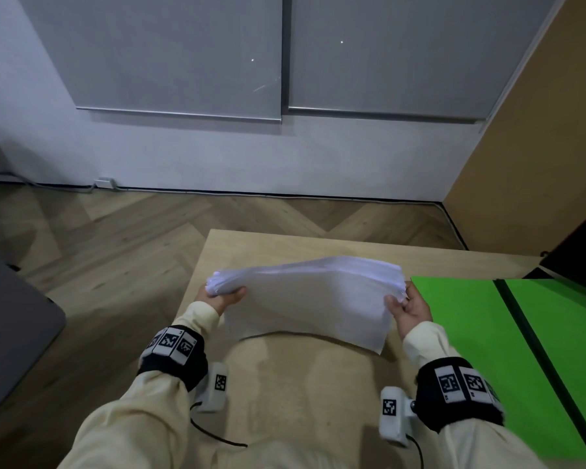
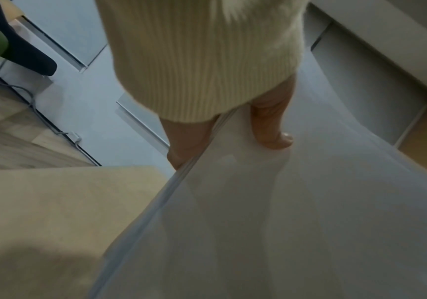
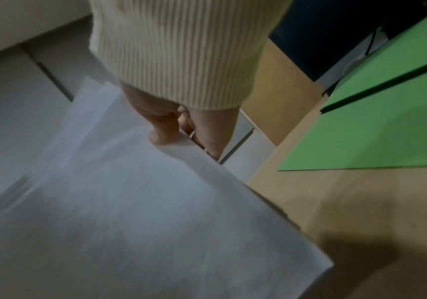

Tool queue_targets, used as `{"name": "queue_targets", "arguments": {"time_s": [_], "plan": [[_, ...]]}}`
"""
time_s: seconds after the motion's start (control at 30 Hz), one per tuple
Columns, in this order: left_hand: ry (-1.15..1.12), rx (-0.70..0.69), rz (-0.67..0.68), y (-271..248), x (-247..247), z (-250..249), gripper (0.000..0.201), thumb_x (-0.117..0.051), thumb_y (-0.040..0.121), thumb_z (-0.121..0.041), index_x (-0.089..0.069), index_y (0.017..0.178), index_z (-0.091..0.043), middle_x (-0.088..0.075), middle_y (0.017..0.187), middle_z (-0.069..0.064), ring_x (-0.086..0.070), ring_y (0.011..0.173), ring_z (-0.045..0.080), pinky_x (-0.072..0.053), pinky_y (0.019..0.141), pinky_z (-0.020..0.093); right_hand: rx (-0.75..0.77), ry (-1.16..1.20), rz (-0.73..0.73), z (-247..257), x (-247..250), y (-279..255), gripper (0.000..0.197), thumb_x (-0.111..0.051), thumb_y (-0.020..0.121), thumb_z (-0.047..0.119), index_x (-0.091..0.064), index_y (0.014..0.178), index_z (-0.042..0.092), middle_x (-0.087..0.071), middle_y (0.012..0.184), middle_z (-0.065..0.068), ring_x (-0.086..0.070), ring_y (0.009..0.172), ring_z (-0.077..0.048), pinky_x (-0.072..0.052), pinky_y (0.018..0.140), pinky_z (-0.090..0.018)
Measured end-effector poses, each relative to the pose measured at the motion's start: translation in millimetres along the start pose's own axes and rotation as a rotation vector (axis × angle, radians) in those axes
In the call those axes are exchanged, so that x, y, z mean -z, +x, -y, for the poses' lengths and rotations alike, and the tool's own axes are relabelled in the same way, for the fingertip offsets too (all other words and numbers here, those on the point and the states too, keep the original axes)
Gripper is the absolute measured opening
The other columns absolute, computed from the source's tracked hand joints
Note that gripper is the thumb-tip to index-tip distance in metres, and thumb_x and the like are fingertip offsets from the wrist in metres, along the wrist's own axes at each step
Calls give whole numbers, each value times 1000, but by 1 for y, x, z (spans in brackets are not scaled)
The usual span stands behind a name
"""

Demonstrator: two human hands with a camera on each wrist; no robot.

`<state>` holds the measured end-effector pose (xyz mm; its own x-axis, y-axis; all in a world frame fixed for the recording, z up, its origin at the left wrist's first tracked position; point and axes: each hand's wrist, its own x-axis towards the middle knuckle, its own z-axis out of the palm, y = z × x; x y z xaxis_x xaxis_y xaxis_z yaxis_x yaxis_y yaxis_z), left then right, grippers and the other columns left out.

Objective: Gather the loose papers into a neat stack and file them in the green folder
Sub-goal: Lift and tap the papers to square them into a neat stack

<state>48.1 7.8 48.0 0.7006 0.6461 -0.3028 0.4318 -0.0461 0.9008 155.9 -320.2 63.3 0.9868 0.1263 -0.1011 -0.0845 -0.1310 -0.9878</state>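
A thick stack of white papers (image 1: 305, 299) stands on its long edge on the wooden table (image 1: 285, 384), bowed a little at the top. My left hand (image 1: 222, 297) grips its left end, thumb on the near face (image 2: 274, 129). My right hand (image 1: 408, 304) pinches the right end, thumb in front (image 3: 161, 125) and fingers behind. The stack (image 2: 297, 212) fills both wrist views (image 3: 143, 212). The green folder (image 1: 508, 350) lies open and flat on the table just right of the stack, with a dark spine down its middle (image 3: 376, 121).
A dark object (image 1: 575, 255) sits at the table's far right corner beyond the folder. A grey surface (image 1: 11, 333) stands left of the table. Herringbone wood floor (image 1: 115, 238) and a white wall lie beyond the table's far edge.
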Motion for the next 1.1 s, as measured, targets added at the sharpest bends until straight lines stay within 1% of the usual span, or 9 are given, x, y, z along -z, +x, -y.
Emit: {"name": "queue_targets", "arguments": {"time_s": [0.07, 0.17, 0.3, 0.37, 0.47, 0.6, 0.77, 0.93, 1.1], "plan": [[-54, -18, -15, 0, 4, -3, 44, -74, 78, -7, -60, 117, 6, -62, 123, 22, -59, 107, 23, -43, 91, 31, 19, 67, -24, 5, -4, 2, 31, -47, 89, -13, -51, 86, 17, -71, 60, 17, -62, 51, 6, -50, 52, -9], [28, -35, 72, -11, 7, -7, 41, -72, 77, -19, -64, 110, 4, -65, 116, 19, -63, 100, 17, -45, 90, 31, 24, 75, -64, 12, -17, -4, 46, -69, 76, 13, -51, 117, 7, -67, 103, 2, -61, 93, -11, -48, 88, -23], [19, -99, 266, -23, 2, -1, 27, -68, 75, 14, -61, 76, -11, -66, 60, -11, -58, 64, 9, -48, 58, 6, -27, 100, -149, 6, -34, -19, 97, -74, 54, 53, -41, 132, 5, -51, 129, -13, -48, 123, -28, -37, 104, -34], [17, -104, 224, -23, 2, -1, 30, -67, 74, 18, -61, 86, -9, -64, 68, -12, -61, 61, -8, -45, 57, -1, -45, 115, -230, 7, -37, -20, 89, -68, 60, 61, -46, 126, 6, -55, 122, -13, -50, 116, -25, -41, 99, -36], [-45, -131, 198, -20, 1, -2, 31, -72, 72, 11, -62, 96, -6, -63, 80, -4, -59, 55, -19, -44, 59, -2, -27, 138, -337, 15, -38, -10, 61, -52, 56, 67, -49, 79, 11, -48, 79, -8, -45, 79, -17, -35, 67, -27], [-127, -143, 140, -20, -2, 0, 25, -74, 72, 6, -66, 88, -11, -67, 76, -8, -62, 56, -15, -46, 58, 0, -68, 124, -444, 17, -40, 1, 41, -60, 84, 44, -41, 69, 11, -44, 76, -10, -39, 74, -17, -31, 65, -27], [-274, -102, 51, -23, -6, -2, 12, -72, 78, -3, -65, 80, -13, -68, 68, -7, -63, 61, 2, -48, 52, 2, -75, 128, -518, 18, -50, 1, 35, -61, 86, 21, -41, 57, 18, -42, 60, 2, -38, 59, -13, -35, 56, -20], [-287, -103, -12, -24, -11, -7, 16, -72, 80, -10, -62, 71, -20, -63, 71, -3, -57, 66, 9, -46, 48, 2, -48, 126, -507, 10, -43, 1, 4, -58, 85, 10, -55, 84, 12, -54, 88, -7, -48, 87, -17, -39, 71, -26], [-111, -55, 49, -21, -10, -8, 14, -72, 81, -16, -62, 91, -16, -63, 87, 3, -58, 85, 19, -47, 70, 19, -30, -30, -204, 6, -34, -20, 51, -75, 73, 19, -56, 120, 12, -54, 117, -1, -49, 114, -18, -39, 100, -32]]}}
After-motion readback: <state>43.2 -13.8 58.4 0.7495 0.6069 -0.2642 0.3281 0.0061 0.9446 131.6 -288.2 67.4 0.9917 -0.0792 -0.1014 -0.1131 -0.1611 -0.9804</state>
